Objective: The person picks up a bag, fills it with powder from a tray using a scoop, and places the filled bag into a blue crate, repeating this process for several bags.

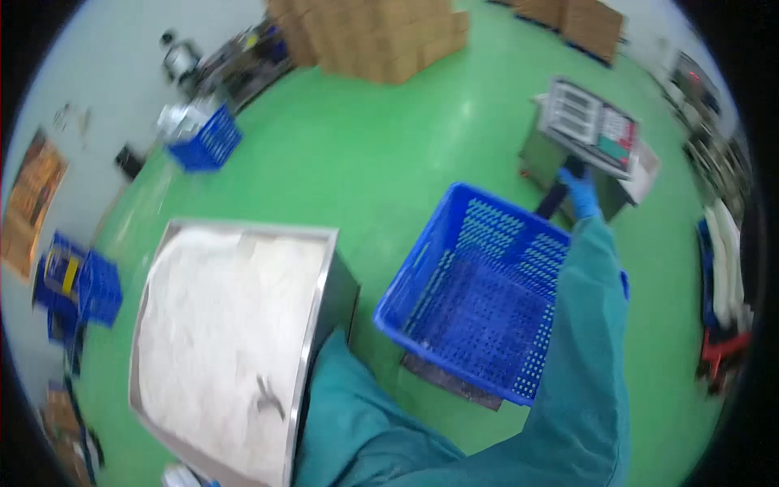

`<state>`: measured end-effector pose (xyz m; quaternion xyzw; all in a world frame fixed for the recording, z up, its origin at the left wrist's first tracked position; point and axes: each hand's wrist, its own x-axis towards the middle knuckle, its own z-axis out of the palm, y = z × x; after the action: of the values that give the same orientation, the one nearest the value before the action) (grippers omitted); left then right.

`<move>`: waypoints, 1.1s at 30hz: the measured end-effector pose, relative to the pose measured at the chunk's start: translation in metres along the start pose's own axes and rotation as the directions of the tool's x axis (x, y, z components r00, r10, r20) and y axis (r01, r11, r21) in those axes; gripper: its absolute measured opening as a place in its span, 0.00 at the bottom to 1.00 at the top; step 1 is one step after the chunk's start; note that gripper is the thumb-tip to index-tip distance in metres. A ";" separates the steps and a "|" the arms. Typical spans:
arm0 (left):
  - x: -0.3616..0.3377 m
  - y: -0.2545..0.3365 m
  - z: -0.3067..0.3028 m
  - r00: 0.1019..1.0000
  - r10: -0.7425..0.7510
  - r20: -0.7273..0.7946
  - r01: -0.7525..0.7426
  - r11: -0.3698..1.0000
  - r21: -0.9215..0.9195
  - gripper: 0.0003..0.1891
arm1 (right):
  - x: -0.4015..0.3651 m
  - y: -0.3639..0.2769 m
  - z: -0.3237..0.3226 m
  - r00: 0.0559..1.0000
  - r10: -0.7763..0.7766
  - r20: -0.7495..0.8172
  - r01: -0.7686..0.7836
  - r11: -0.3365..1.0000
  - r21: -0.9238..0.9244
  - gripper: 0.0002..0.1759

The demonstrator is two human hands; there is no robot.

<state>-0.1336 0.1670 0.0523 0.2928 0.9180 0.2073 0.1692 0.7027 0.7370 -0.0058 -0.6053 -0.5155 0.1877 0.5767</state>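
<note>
My right hand (581, 195), in a blue glove and green sleeve, reaches out to the lower edge of a scale's display head (591, 126). Its fingertips overlap a black part below the head, and blur hides how they are bent, so I cannot tell whether they grip it. Below the forearm stands a blue perforated plastic crate (479, 304) with nothing inside, set over a dark platform (450, 381). The sleeve covers the crate's right side. On the left, a steel tub (324, 284) holds white powder (231, 325), with a metal handle (268, 398) sticking out. My left hand is out of sight.
Stacked cardboard boxes (373, 36) stand at the back. Blue crates (207, 142) sit along the left wall, one holding plastic wrapping (180, 122). Green floor (365, 154) runs between these things. At the right edge stand blurred items, including something red (725, 349).
</note>
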 end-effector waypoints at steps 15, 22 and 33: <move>0.008 -0.024 0.058 0.999 -0.007 -0.049 0.003 0.997 -0.083 0.21 | 0.000 0.030 0.033 0.968 -0.032 -0.247 0.007 0.995 -0.101 0.38; -0.035 -0.029 0.076 0.994 -0.049 -0.094 0.037 0.991 -0.128 0.21 | 0.018 0.029 0.032 0.936 0.077 -0.343 -0.074 0.997 0.022 0.35; 0.012 0.035 0.066 0.997 -0.066 -0.026 0.066 0.998 0.016 0.21 | 0.053 0.074 0.051 0.902 0.120 -0.414 -0.144 0.989 -0.027 0.32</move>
<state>-0.0983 0.2188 0.0101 0.2611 0.9310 0.1974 0.1616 0.7116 0.8219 -0.0659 -0.6810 -0.3457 0.0799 0.6406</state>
